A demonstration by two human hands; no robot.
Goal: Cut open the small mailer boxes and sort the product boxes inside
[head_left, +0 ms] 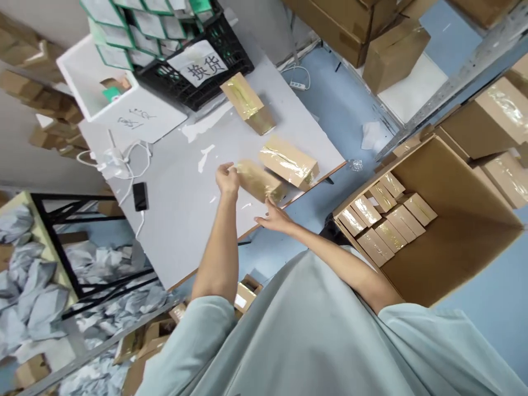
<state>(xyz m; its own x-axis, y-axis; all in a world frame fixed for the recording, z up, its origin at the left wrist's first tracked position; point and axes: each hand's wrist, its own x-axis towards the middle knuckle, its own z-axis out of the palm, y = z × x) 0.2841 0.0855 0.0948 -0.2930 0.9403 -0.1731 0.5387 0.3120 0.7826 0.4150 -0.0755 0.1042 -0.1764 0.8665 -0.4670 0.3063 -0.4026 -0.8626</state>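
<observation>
On the white table, three small taped cardboard boxes stand near the right edge. My left hand [227, 179] has curled fingers against the left end of the nearest box [258, 180]. At that box's other end is my right hand [276, 216], its fingertips touching the lower corner and its thumb apart. A second box [289, 162] lies just beyond, with shiny tape along its top. The third box [248, 103] sits farther back, beside the black crate.
A black crate [198, 71] holds green-edged packs. Beside it stands a white foam box [144, 118]. A phone [140, 197] and white cables [132, 159] lie at the table's left. At right, a large open carton [457, 242] holds several small boxes [396, 225].
</observation>
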